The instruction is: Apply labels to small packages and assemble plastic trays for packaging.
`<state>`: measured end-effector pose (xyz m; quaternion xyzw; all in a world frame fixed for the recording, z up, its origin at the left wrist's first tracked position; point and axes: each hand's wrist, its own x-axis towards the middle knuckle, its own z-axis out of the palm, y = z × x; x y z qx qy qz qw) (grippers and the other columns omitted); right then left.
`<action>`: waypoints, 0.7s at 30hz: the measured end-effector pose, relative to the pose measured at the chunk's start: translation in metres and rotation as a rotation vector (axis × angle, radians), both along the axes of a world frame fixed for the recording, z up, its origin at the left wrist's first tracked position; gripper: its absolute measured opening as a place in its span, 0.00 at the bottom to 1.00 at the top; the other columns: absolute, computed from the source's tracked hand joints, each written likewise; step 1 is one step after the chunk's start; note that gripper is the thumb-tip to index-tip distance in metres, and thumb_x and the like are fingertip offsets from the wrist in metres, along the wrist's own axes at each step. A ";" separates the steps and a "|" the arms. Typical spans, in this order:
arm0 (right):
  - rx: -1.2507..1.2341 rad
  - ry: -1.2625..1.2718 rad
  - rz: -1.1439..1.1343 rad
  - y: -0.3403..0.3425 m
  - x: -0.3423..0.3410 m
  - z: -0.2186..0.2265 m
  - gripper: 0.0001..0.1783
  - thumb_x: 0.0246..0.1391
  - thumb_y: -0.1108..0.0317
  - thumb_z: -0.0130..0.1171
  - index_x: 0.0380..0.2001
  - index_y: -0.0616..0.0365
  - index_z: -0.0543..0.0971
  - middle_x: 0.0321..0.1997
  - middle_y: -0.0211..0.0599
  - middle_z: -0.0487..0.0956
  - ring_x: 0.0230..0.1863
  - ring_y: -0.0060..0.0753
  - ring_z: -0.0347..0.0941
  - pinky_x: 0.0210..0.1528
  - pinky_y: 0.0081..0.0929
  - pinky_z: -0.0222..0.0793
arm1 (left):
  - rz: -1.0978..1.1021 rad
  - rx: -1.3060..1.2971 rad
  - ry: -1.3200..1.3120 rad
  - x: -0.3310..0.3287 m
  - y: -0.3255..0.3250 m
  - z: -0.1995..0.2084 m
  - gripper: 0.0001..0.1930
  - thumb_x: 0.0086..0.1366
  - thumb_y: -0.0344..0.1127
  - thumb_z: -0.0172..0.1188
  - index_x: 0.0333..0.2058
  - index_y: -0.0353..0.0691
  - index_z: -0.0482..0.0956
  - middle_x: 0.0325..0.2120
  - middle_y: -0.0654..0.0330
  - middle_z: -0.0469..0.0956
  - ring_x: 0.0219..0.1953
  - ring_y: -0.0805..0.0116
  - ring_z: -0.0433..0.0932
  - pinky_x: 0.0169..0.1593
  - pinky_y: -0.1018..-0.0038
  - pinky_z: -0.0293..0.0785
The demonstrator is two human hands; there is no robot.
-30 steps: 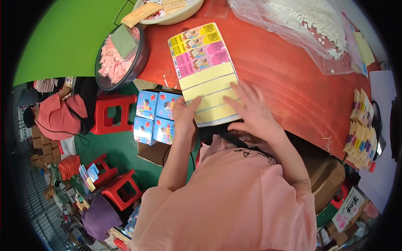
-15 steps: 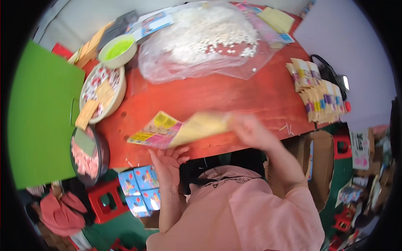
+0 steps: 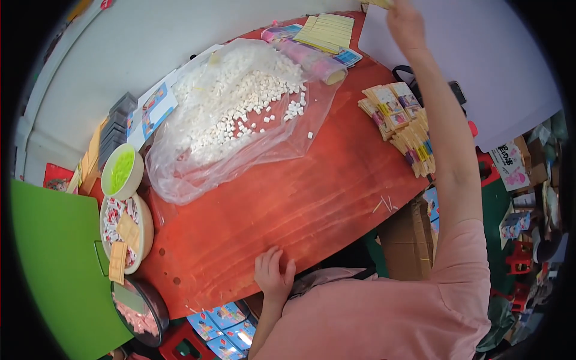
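My right arm reaches far up and to the right. The right hand point(image 3: 408, 29), slightly blurred, is closed on a yellow paper sheet point(image 3: 379, 3), of which only a corner shows at the upper edge. My left hand point(image 3: 274, 273) rests on the near edge of the red table point(image 3: 264, 210), fingers apart and holding nothing. Below my right forearm lie bundles of small printed packets point(image 3: 393, 111). In the middle at the back, an open clear plastic bag point(image 3: 198, 180) holds many small white cubes point(image 3: 252, 96).
At the left stand a bowl of green pieces point(image 3: 122, 171), a cream basin point(image 3: 144, 234) of small wrapped packets and a dark bowl point(image 3: 159, 315) of pink pieces. Pale yellow sheets point(image 3: 330, 31) lie at the back. Thin white sticks point(image 3: 386, 204) lie near the right edge.
My right hand has swung up and right from the table's front with the yellow sheet. The left hand has come down onto the table edge. The view has turned and shifted.
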<state>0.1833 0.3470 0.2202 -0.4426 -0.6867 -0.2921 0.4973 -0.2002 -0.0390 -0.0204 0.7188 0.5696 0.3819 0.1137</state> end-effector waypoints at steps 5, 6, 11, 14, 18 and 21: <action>-0.144 -0.238 -0.074 0.091 0.021 -0.118 0.23 0.52 0.76 0.52 0.51 0.43 0.78 0.36 0.40 0.82 0.38 0.50 0.79 0.41 0.44 0.75 | -0.020 0.024 0.050 0.002 0.005 -0.008 0.17 0.54 0.36 0.68 0.41 0.35 0.79 0.42 0.49 0.80 0.40 0.47 0.77 0.44 0.59 0.76; -0.262 -0.228 -0.142 0.095 0.021 -0.141 0.23 0.54 0.75 0.52 0.52 0.42 0.78 0.38 0.39 0.82 0.39 0.47 0.80 0.45 0.43 0.74 | -0.028 0.023 0.067 0.004 0.007 -0.008 0.18 0.55 0.38 0.68 0.41 0.35 0.79 0.42 0.49 0.80 0.40 0.47 0.77 0.44 0.59 0.76; -0.666 -0.191 -0.293 0.095 -0.005 -0.209 0.23 0.56 0.71 0.50 0.54 0.41 0.78 0.51 0.40 0.79 0.54 0.43 0.75 0.59 0.47 0.63 | -0.003 0.027 0.138 0.003 0.000 -0.015 0.23 0.57 0.48 0.67 0.42 0.34 0.79 0.43 0.49 0.81 0.39 0.47 0.78 0.42 0.58 0.76; -0.931 -0.217 -0.296 0.102 -0.011 -0.225 0.25 0.55 0.65 0.52 0.58 0.41 0.77 0.56 0.42 0.77 0.61 0.44 0.70 0.62 0.50 0.61 | 0.026 0.007 0.146 0.003 -0.004 -0.020 0.24 0.57 0.50 0.67 0.42 0.35 0.79 0.43 0.49 0.81 0.38 0.47 0.78 0.43 0.58 0.76; -1.024 -0.442 -0.142 0.103 0.016 -0.218 0.15 0.50 0.68 0.54 0.42 0.60 0.76 0.46 0.52 0.78 0.51 0.59 0.73 0.55 0.51 0.67 | 0.022 0.022 0.102 0.001 0.001 -0.011 0.23 0.55 0.49 0.69 0.40 0.36 0.79 0.43 0.50 0.81 0.37 0.49 0.79 0.41 0.60 0.77; -0.864 -0.569 -0.289 0.076 -0.004 -0.209 0.31 0.57 0.62 0.56 0.64 0.57 0.69 0.64 0.59 0.70 0.65 0.62 0.66 0.67 0.48 0.62 | 0.072 -0.034 -0.065 -0.006 0.008 0.003 0.15 0.57 0.38 0.69 0.38 0.35 0.79 0.41 0.53 0.81 0.36 0.57 0.79 0.37 0.68 0.78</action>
